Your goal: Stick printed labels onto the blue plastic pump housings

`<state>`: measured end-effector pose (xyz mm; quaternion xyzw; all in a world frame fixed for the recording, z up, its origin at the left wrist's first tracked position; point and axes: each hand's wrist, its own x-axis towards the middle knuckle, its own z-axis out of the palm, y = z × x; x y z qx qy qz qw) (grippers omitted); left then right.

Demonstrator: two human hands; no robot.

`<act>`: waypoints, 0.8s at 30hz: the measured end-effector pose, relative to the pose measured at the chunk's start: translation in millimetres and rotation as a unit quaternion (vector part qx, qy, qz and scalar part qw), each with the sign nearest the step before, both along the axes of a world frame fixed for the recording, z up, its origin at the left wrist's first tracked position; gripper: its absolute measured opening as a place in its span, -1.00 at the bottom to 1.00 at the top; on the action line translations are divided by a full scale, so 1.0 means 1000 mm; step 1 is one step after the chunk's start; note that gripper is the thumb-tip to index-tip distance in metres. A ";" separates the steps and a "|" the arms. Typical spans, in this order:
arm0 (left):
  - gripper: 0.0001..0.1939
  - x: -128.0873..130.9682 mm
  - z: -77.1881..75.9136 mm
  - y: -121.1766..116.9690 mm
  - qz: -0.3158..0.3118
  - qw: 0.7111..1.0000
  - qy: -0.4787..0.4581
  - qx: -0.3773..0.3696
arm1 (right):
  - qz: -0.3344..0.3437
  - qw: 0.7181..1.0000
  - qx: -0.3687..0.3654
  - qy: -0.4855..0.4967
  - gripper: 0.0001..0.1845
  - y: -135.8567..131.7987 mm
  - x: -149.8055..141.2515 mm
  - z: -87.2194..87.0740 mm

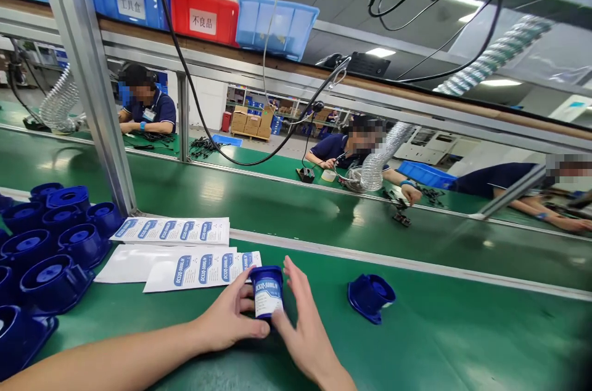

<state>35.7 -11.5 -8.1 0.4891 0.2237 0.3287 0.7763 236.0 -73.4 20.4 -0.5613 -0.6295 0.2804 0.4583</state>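
Observation:
My left hand and my right hand both grip a small dark blue plastic part with a white and blue label on its side, held just above the green bench. The left thumb presses under the label. The right fingers curve round the part's right side. Sheets of the same labels lie just behind my hands.
Several blue plastic parts are piled at the left. One labelled blue part lies on its side to the right. A green conveyor belt runs behind, with three people working across it. Coloured bins sit on the overhead shelf.

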 end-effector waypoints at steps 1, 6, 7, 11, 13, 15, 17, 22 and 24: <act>0.48 0.000 -0.004 0.002 -0.007 1.000 0.001 -0.007 | 0.034 0.996 0.039 -0.074 0.15 -0.002 0.001 0.002; 0.23 0.001 -0.013 0.003 -0.048 0.999 0.011 0.010 | 0.059 0.963 0.098 -0.243 -0.04 0.002 0.007 0.004; 0.18 0.000 -0.013 0.001 -0.038 0.999 0.025 0.021 | 0.023 0.966 0.086 -0.244 -0.14 0.006 0.014 0.004; -0.16 -0.001 -0.014 -0.009 -0.026 0.969 0.118 0.216 | -0.138 0.944 0.034 -0.299 -0.38 0.020 0.060 0.000; -0.38 -0.001 -0.018 -0.012 -0.078 0.912 0.141 0.376 | -0.201 0.927 0.035 -0.314 -0.36 0.026 0.085 -0.004; -0.52 0.001 -0.024 -0.012 -0.114 0.850 0.163 0.488 | -0.259 0.904 0.062 -0.334 -0.27 0.031 0.101 -0.008; -0.53 0.004 -0.033 -0.012 -0.084 0.807 0.195 0.550 | -0.288 0.877 0.124 -0.364 -0.23 0.034 0.101 -0.011; -0.42 0.009 -0.046 -0.006 0.032 0.679 0.340 0.649 | -0.136 0.880 0.251 -0.379 -0.59 0.043 0.037 -0.005; -0.44 0.007 -0.045 -0.006 0.116 0.632 0.450 0.620 | -0.031 0.893 0.226 -0.389 -0.68 0.050 -0.004 0.006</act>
